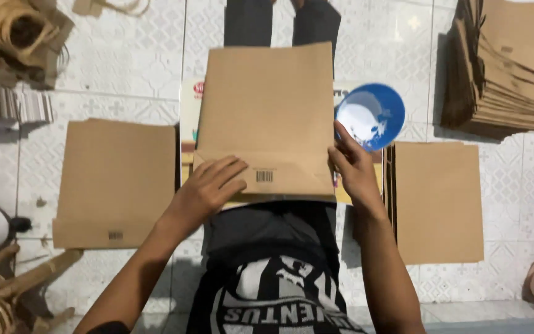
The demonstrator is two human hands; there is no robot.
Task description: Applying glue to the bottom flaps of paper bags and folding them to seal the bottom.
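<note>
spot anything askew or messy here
Mostly tidy. The brown stack at upper right is fanned unevenly, edges sticking out. The bag under the left hand and right hand lies flat and square.

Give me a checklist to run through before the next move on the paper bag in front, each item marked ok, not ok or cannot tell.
1. Left hand flat on the folded bottom flap of the paper bag: ok.
2. Right hand at the bag's right edge, fingers touching it: ok.
3. Bag lying flat and square on the printed board under it: ok.
4. Blue bowl within reach, beside the right hand: ok.
5. What is in the bowl: cannot tell.
6. Flap stuck down: cannot tell.
</note>
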